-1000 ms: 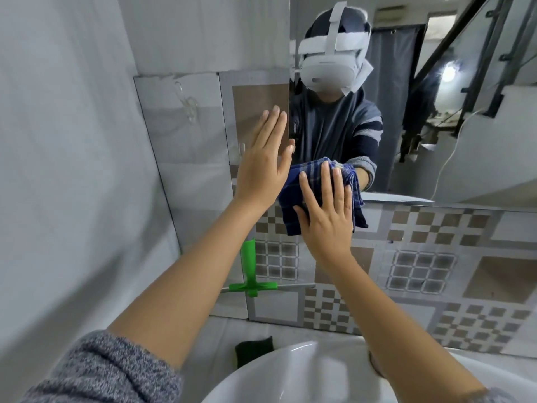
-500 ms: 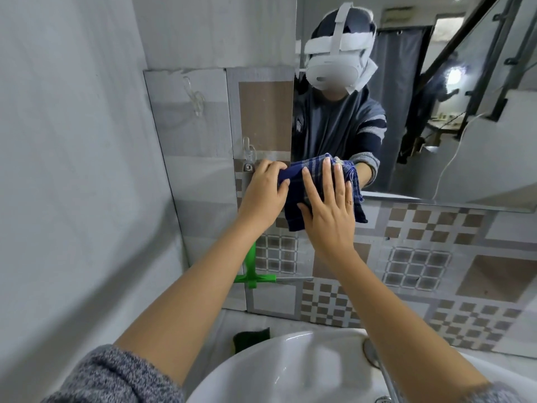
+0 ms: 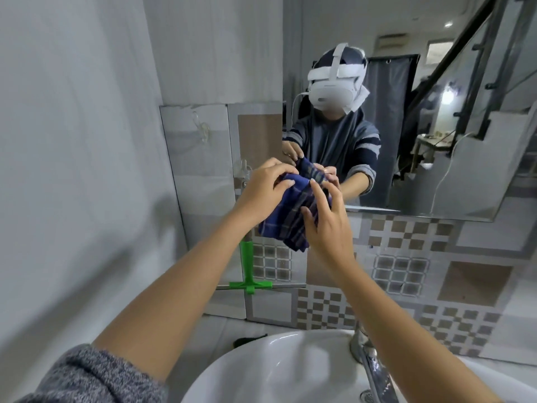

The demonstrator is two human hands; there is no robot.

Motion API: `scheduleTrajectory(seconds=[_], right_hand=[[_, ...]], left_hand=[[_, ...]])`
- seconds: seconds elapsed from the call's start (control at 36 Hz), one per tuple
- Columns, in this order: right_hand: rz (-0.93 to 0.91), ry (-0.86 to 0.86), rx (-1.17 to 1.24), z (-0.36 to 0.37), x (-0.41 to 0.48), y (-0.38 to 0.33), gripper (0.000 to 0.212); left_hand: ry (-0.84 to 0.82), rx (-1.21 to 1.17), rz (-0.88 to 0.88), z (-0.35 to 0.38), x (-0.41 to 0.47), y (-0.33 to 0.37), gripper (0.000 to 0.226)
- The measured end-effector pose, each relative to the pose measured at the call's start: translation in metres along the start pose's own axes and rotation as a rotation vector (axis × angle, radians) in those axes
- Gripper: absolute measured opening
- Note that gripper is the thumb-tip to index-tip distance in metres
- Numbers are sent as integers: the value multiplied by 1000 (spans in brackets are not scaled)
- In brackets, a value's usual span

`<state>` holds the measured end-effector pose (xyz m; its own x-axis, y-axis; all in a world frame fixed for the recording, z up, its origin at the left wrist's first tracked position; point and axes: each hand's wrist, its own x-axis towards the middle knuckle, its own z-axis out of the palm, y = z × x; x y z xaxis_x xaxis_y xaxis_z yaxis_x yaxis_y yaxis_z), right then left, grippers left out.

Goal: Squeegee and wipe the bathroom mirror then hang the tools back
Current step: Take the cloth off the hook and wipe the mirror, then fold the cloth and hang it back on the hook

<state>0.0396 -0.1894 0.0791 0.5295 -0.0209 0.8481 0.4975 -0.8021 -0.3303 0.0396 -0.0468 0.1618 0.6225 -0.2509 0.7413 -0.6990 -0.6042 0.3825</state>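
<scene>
You're pinching the cloth [image 3: 293,212] loosely with left hand [image 3: 263,189] and right hand [image 3: 325,225] fingertips above the sink [image 3: 261,370]; regripping risks dropping it in.

This is a home bathroom. A white ceramic basin [image 3: 276,370] sits near, with a chrome tap [image 3: 369,362] at its right. On the far wall a frameless mirror [image 3: 465,170] hangs above patterned grey and brown tiles [image 3: 406,266]. A green squeegee [image 3: 249,269] hangs against the tiles at left, below a wall hook [image 3: 245,167]. The mirror reflects a staircase [image 3: 476,82] and a curtain [image 3: 389,91].
</scene>
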Motion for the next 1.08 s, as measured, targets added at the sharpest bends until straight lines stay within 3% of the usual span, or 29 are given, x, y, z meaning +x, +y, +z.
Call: scheduleTrajectory(seconds=[0.14, 0.25, 0.44, 0.58, 0.83, 0.97, 1.08], right_hand=[[36, -138, 218, -24, 10, -18, 42], [-1, -100, 264, -33, 13, -32, 15], [54, -83, 315, -34, 3, -57, 11], [51, -127, 347, -34, -11, -61, 12], [-10, -420, 495, -54, -32, -51, 12], [90, -464, 745, -57, -32, -55, 24], [138, -501, 833, -49, -24, -65, 21]], left_hand=[[-28, 22, 46, -20, -7, 16, 21], [94, 71, 16, -33, -23, 16, 22], [382, 35, -227, -24, -82, 9, 21], [424, -126, -421, -15, -103, 19, 20], [264, -147, -332, -32, -101, 30, 16], [188, -108, -247, -53, -97, 38, 18], [114, -64, -222, -66, -99, 41, 18]])
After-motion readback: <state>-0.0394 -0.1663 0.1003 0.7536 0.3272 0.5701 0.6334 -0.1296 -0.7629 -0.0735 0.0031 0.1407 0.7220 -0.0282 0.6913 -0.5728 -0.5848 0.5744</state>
